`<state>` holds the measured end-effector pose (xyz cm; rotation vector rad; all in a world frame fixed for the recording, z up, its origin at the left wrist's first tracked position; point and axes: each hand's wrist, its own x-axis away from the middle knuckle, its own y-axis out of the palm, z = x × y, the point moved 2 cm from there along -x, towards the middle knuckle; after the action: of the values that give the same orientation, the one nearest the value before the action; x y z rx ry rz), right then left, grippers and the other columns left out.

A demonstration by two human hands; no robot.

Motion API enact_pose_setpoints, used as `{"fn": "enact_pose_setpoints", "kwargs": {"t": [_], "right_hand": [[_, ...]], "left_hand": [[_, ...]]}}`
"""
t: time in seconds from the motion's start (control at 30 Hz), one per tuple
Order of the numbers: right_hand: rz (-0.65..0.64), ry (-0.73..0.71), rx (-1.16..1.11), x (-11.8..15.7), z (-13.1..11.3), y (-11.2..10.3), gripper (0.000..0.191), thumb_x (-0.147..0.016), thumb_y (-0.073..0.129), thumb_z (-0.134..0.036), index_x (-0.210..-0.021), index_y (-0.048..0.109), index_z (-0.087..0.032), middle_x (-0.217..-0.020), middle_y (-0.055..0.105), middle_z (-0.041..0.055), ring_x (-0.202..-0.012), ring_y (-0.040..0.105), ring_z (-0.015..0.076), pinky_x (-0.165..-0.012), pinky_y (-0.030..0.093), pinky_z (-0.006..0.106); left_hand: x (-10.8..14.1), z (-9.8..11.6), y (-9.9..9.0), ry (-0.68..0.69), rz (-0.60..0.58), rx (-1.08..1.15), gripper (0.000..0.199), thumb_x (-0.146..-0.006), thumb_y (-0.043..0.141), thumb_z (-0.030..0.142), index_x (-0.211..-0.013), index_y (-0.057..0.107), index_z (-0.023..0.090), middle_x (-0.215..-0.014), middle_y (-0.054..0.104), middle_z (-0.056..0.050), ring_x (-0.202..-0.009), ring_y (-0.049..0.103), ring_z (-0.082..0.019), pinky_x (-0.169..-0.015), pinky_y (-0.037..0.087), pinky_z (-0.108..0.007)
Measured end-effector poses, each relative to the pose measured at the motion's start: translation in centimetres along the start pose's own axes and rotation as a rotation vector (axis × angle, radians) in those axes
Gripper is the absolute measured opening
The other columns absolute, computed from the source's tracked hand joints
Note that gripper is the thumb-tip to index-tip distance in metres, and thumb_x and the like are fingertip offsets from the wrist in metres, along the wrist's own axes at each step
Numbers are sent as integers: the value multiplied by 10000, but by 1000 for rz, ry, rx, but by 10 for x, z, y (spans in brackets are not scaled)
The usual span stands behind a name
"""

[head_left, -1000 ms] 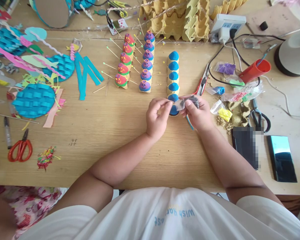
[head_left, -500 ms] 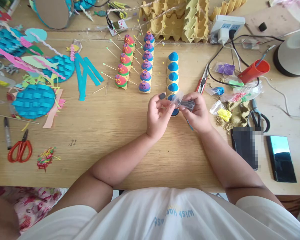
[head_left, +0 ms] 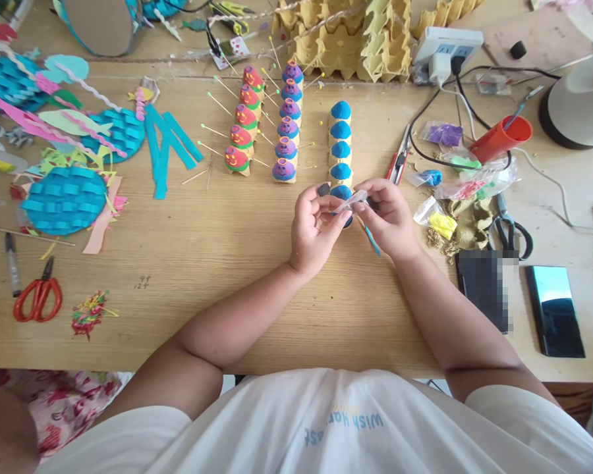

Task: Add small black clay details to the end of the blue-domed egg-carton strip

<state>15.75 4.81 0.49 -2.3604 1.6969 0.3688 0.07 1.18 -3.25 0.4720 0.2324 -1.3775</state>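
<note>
Both my hands meet over the near end of an egg-carton strip topped with blue clay domes (head_left: 341,151). A small clear plastic bag (head_left: 354,199) is pinched between them, with something dark partly hidden at the right fingers. My left hand (head_left: 315,227) grips the bag by thumb and fingertips, and a small black lump (head_left: 323,189) sits at its forefinger. My right hand (head_left: 389,220) closes on the bag's other side. To the left stand a purple-and-blue caterpillar strip (head_left: 287,125) and a red-and-green caterpillar strip (head_left: 241,135), both with faces and pins.
On the right lie a red utility knife (head_left: 399,158), a red cup (head_left: 503,139), bagged yellow clay (head_left: 442,225), black scissors (head_left: 511,234) and a phone (head_left: 556,313). Orange scissors (head_left: 38,296) and a blue woven disc (head_left: 65,199) are at left. Egg cartons (head_left: 326,46) lie behind.
The bag has turned in my fingers, and its dark part now shows less, covered by my right hand. Both hands stay over the same spot.
</note>
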Motion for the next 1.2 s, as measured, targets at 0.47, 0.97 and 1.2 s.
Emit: {"fn": "enact_pose_setpoints", "kwargs": {"t": [0.47,0.97,1.2], "right_hand": [[96,70,-81,-1,-3,3,368,-885,894,-571,-871,711,-252,-838,715,-11,-721,638,125,-689,584,281],[115,82,-45,1,-4,5,464,-897,844,-665,-864,633,-253,-744,666,-36,-608,579,103,-552,496,251],[110,59,16,1,-9,4,460,-917,804,-693,-885,640,-265,-779,669,-19,-649,586,129,-624,545,295]], "left_hand": [[2,0,4,16,-29,40,456,-1033,764,445,-1401,525,323,-1048,796,17,-929,775,-103,-877,600,-249],[2,-2,1,-89,-23,26,441,-999,786,525,-1249,501,301,-981,734,42,-888,774,-97,-864,602,-263],[4,-3,3,-58,-46,-30,479,-1025,729,570,-1363,507,314,-1069,782,-3,-954,789,-134,-943,613,-326]]}}
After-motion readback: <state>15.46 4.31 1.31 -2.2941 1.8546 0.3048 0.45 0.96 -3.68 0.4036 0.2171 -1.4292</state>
